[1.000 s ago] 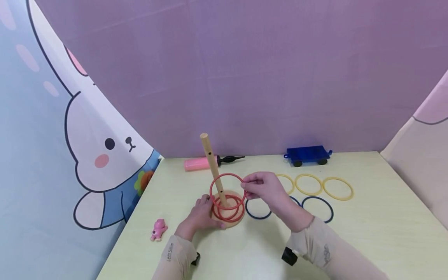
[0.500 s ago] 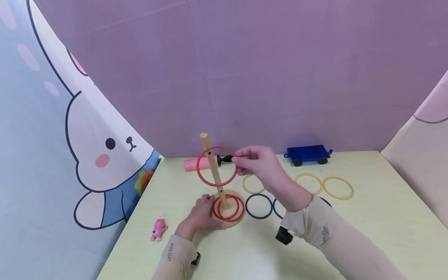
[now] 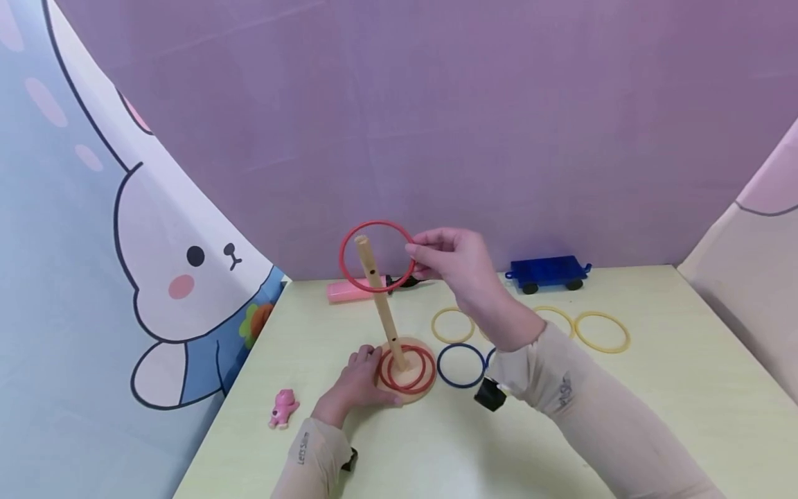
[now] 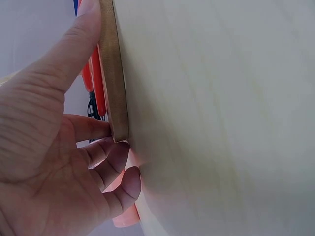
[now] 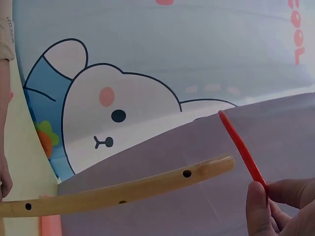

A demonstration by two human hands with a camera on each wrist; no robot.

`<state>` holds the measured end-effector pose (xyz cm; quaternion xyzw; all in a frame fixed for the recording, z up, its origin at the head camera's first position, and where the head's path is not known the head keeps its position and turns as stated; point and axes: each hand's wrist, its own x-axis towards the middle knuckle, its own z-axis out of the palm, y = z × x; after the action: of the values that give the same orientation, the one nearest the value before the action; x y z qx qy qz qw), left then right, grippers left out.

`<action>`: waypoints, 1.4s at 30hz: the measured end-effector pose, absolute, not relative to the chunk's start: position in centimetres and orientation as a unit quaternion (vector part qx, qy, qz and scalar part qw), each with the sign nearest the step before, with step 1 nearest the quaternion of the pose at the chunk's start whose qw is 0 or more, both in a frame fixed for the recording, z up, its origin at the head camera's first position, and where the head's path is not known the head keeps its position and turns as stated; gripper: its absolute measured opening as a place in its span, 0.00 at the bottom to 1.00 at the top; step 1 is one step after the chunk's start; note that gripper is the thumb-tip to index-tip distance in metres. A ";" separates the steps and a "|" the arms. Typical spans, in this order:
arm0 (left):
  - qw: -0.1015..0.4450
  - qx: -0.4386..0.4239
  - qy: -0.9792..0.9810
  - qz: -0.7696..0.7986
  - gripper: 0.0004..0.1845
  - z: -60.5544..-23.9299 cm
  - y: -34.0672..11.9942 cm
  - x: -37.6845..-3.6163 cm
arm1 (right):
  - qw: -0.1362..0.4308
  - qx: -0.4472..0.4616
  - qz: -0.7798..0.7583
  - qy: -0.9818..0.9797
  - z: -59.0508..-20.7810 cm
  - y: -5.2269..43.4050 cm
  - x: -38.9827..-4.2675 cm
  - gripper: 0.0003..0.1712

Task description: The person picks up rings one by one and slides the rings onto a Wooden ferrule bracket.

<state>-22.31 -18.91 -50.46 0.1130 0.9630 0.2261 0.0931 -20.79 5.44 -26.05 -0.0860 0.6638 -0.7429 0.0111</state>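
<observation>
My right hand point(image 3: 458, 267) pinches a red ring point(image 3: 345, 253) by its right side. In the head view the ring frames the top of a wooden post point(image 3: 384, 315); in the right wrist view the ring point(image 5: 241, 147) stands just beyond the post's tip. My left hand point(image 3: 358, 382) grips the left edge of the stand's round wooden base point(image 3: 411, 398), thumb at the front and fingers behind. In the left wrist view, the fingertips meet the rim of the base point(image 4: 114, 73). Two more red rings point(image 3: 431, 378) lie overlapping around the post's foot.
Navy rings point(image 3: 461, 386) and yellow rings point(image 3: 601, 352) lie right of the stand, partly hidden by the right arm. Behind are a pink pump point(image 3: 349, 291) and a blue wheeled cart point(image 3: 545, 272). A pink bear figure point(image 3: 283, 407) lies left on the table point(image 3: 243, 457).
My right hand has raised the red ring from just above the base up to the top of the post, drifting slightly left. The left hand has stayed on the base.
</observation>
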 end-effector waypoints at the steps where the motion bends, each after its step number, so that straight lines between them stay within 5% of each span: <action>1: 0.093 0.113 0.963 0.226 0.62 -50.5 -18.9 -22.3 | 0.011 -0.082 -0.746 0.661 -26.1 5.4 -20.9 0.13; 22: 0.089 0.119 0.962 0.228 0.62 -50.7 -18.9 -22.2 | 0.033 -0.045 -0.730 0.681 -28.8 4.7 -22.0 0.13; 42: 0.075 0.135 0.965 0.212 0.63 -50.2 -19.0 -22.3 | 0.070 0.022 -0.698 0.712 -42.4 4.3 -22.6 0.07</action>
<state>-22.25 -19.03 -50.23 0.1351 0.9649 0.2122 0.0752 -22.59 4.29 -42.36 0.0216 0.7119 -0.6984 0.0704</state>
